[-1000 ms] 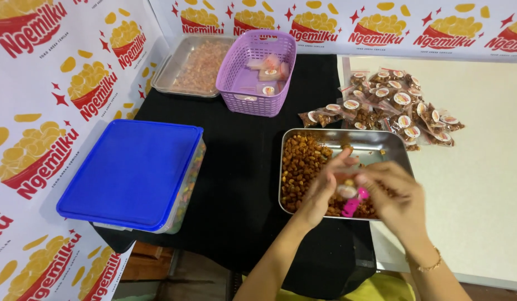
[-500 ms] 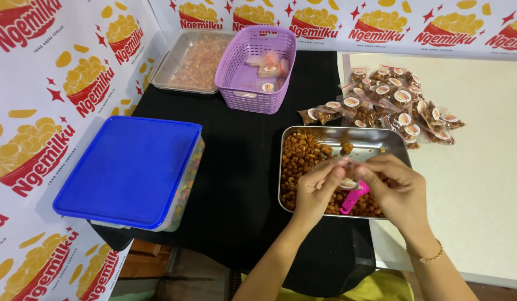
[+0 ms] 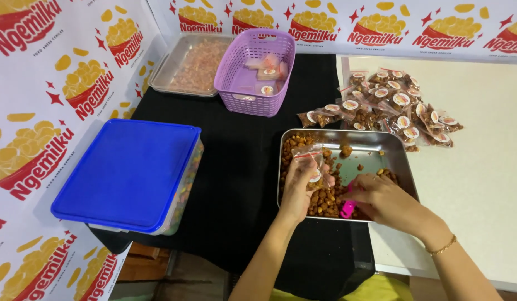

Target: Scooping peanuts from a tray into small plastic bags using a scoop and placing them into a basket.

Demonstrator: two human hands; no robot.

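Our left hand (image 3: 298,187) pinches a small clear bag (image 3: 310,163) with a red zip strip, held open over the steel tray (image 3: 393,153) of brown coated nuts; our right hand (image 3: 381,198) grips a pink scoop (image 3: 348,208) among them on the black surface (image 3: 242,161)

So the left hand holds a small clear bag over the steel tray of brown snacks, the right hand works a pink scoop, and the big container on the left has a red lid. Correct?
Not quite: the head view shows the container's lid is blue, not red. The rest holds: the left hand holds a small clear bag over the steel tray of brown snacks, and the right hand works a pink scoop.
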